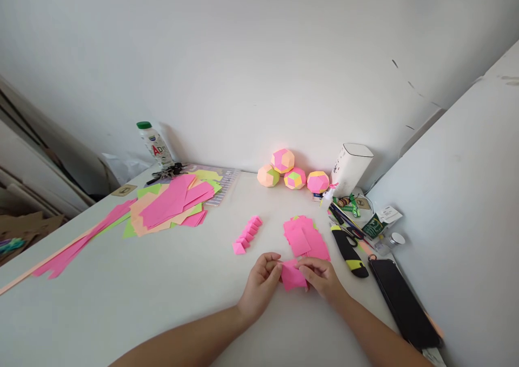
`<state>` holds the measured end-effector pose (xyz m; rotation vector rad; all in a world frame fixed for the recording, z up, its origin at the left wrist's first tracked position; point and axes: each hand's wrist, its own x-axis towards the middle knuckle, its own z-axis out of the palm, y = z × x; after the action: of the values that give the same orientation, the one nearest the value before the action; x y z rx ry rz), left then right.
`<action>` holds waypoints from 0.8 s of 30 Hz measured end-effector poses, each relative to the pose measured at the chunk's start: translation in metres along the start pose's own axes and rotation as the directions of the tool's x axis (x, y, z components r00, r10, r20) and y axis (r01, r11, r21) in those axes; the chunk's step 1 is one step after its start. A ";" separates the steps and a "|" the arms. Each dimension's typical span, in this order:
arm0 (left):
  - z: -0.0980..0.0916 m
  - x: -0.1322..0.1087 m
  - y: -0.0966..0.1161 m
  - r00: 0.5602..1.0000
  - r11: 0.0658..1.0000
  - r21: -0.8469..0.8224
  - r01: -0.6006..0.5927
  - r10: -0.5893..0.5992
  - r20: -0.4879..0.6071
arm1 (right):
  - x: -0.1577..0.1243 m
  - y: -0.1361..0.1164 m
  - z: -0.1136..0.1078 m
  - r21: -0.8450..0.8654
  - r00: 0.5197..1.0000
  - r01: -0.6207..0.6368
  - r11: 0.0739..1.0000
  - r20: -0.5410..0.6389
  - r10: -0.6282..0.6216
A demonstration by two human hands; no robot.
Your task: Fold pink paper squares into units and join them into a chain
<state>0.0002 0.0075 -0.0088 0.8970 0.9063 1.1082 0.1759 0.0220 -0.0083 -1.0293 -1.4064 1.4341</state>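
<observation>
A small pink paper piece [293, 276] is held between both hands just above the white table, with crease lines faintly visible on it. My left hand [261, 280] pinches its left edge between thumb and fingers. On the other side my right hand [320, 279] grips the upper right edge, thumb on top. Just beyond lies a stack of pink paper squares [307, 238], with a little green peeking out at its back. To the left of that stack, several folded pink paper units [247, 235] stand nested in a slanting row.
Multicoloured paper balls [294, 178] sit by the wall. Cut paper sheets [166, 205] and long strips [87, 237] spread leftward near a green-capped bottle [156, 145]. On the right are a utility knife [349, 252], a black phone [405, 302], a jar [395, 241] and a white container [351, 167].
</observation>
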 end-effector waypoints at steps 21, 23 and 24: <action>0.000 -0.004 0.004 0.982 0.996 0.088 -0.008 -0.009 0.187 | -0.001 -0.001 -0.001 -0.120 0.995 -0.089 0.989 0.040 0.094; 0.000 -0.004 0.005 0.982 0.996 0.088 -0.015 -0.002 0.189 | -0.001 -0.003 -0.001 -0.152 0.995 -0.075 0.986 0.052 0.083; 0.000 -0.004 0.006 0.982 0.996 0.083 -0.019 0.003 0.188 | -0.001 -0.003 -0.001 -0.160 0.996 -0.065 0.985 0.055 0.075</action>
<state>-0.0025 0.0050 -0.0032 1.0589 0.7976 0.9815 0.1768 0.0215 -0.0051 -1.1539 -1.5613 1.4327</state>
